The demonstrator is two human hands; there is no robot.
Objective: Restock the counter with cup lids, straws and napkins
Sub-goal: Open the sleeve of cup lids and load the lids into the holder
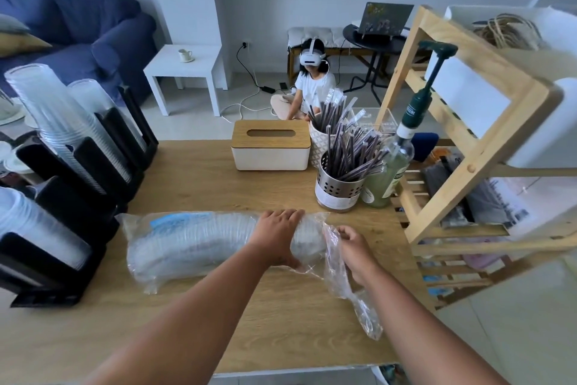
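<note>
Beside the rack (93, 166), the left hand (276, 235) is gripping the bagged lids (193, 244) on the desk (218, 306); the right hand (352, 247) is pinching the bag (343, 278) mouth. Unbagging seems underway; next, the lids need sliding out.

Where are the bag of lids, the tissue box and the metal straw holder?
bag of lids (193, 247): head view, clear middle.
tissue box (271, 157): head view, white front.
metal straw holder (335, 192): head view, perforated side.

Both forearms reach forward; the left hand (277, 235) curls palm-down round the sleeve of lids (193, 244), and the right hand (354, 247) pinches its loose wrapper (338, 275).
</note>
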